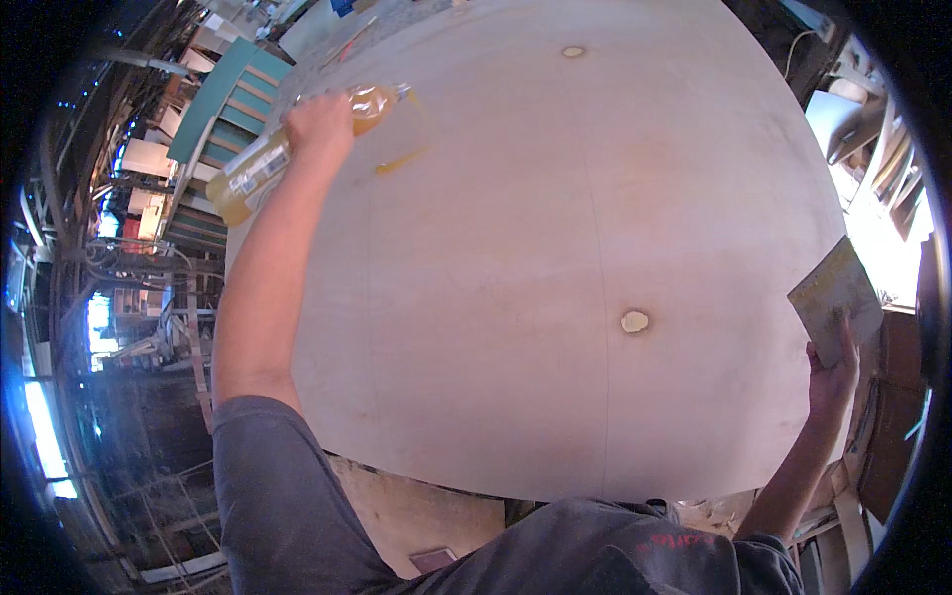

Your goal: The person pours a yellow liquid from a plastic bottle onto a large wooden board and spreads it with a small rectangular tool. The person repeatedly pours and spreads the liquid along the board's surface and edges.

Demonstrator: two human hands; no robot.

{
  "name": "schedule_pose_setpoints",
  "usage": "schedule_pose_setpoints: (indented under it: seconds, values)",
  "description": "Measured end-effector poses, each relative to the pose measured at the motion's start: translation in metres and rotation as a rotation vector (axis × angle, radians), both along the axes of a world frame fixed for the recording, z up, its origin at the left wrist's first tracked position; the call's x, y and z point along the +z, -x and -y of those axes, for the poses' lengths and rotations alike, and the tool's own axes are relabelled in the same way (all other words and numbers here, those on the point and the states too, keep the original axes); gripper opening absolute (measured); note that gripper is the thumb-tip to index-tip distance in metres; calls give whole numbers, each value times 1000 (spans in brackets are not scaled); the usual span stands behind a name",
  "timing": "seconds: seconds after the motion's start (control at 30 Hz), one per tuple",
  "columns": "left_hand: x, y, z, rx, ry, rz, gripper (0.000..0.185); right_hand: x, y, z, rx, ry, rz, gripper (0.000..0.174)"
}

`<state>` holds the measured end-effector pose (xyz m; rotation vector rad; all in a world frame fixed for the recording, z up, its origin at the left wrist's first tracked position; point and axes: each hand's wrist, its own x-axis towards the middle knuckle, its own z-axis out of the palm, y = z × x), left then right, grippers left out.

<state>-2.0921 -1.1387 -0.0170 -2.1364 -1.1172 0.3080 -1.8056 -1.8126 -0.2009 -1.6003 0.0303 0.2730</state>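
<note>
A wide, pale wooden panel (pixel 476 260) lies before me, with a thin pencil-like line and round yellowish spots on it. My left hand (pixel 321 126) grips a clear plastic bottle (pixel 249 178) of yellow liquid, tilted with its neck towards the panel's far middle. From the mouth a thin stream of the liquid (pixel 401 161) runs onto the panel's upper left part. At the right edge my right hand (pixel 834 372) holds a flat, thin square spreader (pixel 837 294), raised and smeared with yellowish stuff. Its thumb side is partly hidden.
Beyond the panel's left edge stands a green slatted wooden piece (pixel 230 104). A thin stick (pixel 349 43) lies at the far left on a grey surface. Stacked boards and strips (pixel 885 156) are at the right. Under the near edge is a brownish board (pixel 424 506).
</note>
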Motion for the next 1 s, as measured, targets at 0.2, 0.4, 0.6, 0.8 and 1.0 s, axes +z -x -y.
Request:
schedule_pose_setpoints:
  seconds: [0.2, 0.4, 0.6, 0.8, 1.0]
  values:
    - [24, -75, 59, -389, -58, 114, 21, 4, 14, 17, -28, -24, -60, 58]
    - [34, -171, 95, -577, -103, 273, 20, 11, 36, 29, -161, -96, -133, 42]
    - [53, -248, 136, -817, -86, 471, 14, 22, 60, 40, -306, -253, -240, 40]
    - [58, -302, 164, -959, -144, 658, 19, 30, 81, 44, -407, -171, -242, 39]
    - [26, -300, 157, -847, 11, 551, 29, 23, 82, 35, -329, -159, -235, 39]
